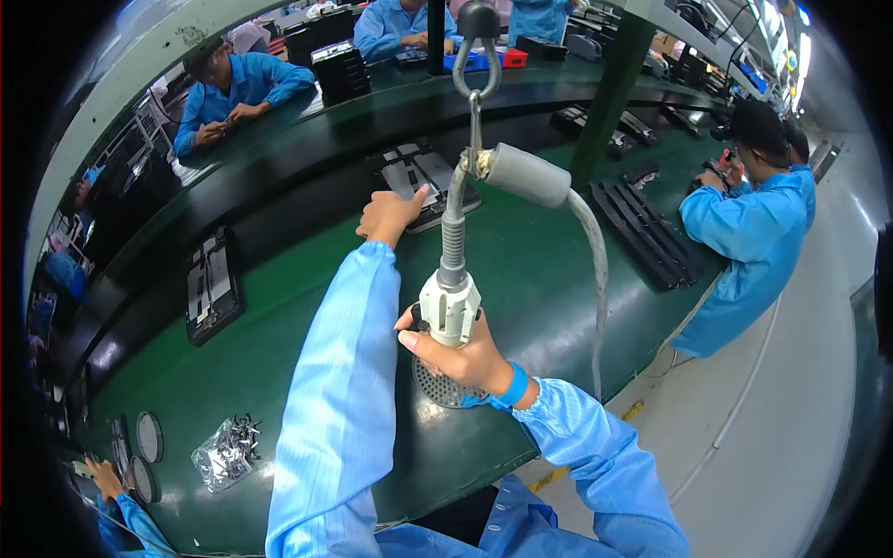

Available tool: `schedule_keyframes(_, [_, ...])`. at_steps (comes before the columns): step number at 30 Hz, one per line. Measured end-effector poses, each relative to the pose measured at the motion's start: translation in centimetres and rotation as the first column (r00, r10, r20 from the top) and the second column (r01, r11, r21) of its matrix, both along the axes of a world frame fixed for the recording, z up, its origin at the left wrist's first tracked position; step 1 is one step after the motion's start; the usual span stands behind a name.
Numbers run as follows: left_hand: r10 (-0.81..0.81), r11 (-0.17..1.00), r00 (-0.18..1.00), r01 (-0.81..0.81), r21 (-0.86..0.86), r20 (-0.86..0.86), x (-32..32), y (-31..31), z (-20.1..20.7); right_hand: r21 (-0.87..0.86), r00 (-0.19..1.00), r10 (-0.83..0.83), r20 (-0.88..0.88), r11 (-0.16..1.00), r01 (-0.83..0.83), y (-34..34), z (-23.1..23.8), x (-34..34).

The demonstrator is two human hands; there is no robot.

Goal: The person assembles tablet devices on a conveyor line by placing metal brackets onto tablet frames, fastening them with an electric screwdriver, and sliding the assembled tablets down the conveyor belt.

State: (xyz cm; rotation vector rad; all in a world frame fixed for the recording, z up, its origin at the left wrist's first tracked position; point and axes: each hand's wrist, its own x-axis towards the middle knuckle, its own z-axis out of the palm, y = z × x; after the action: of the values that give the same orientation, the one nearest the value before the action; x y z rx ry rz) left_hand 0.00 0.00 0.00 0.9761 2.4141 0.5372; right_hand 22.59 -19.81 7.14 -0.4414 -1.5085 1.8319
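Note:
My right hand [470, 361] is wrapped round a white powered screwdriver [449, 309], held upright. Its ribbed grey neck hangs from a metal hook, and its tip is hidden. Just below is a round grey perforated dish [439, 389], partly covered by the hand. Farther off, my left arm reaches out over the green bench. My left hand [389, 217] is curled at the near left edge of a dark flat device [430, 179] with a grey metal inside, its thumb against the device. The undersides of those fingers are hidden.
Another open flat device [212, 286] lies to the left. A clear bag of small parts [226, 454] and round dishes [149, 437] are nearer. Long black trays [642, 232] lie right, beside a co-worker in blue [753, 219]. A green post [609, 98] stands at the back.

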Motion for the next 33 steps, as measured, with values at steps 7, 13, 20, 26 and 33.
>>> schedule_keyframes(7, [-0.223,0.927,0.967,0.172,0.334,0.121,-7.7,7.0,-3.3,0.003,0.998,0.011,-0.062,1.000,-0.011,-0.1,0.9,-1.8])
schedule_keyframes(13, [-0.132,0.753,0.939,-0.115,0.648,0.319,1.0,1.5,3.1,0.001,0.994,-0.106,-0.029,0.994,0.106,2.4,-0.5,0.2])
schedule_keyframes(20, [-0.238,0.689,0.810,-0.248,0.681,0.536,-3.6,-20.6,8.3,0.065,0.995,-0.086,-0.041,0.994,0.088,1.1,-0.3,-0.3])
schedule_keyframes(26, [0.055,0.740,0.804,-0.432,0.516,0.593,0.9,-41.3,3.3,0.103,0.987,-0.136,-0.083,0.984,0.144,0.2,-0.6,-1.0])
schedule_keyframes(33, [-0.051,0.883,0.904,-0.159,0.442,0.425,10.7,-50.2,3.5,0.102,0.984,-0.147,-0.100,0.982,0.157,1.0,-1.0,-0.6])
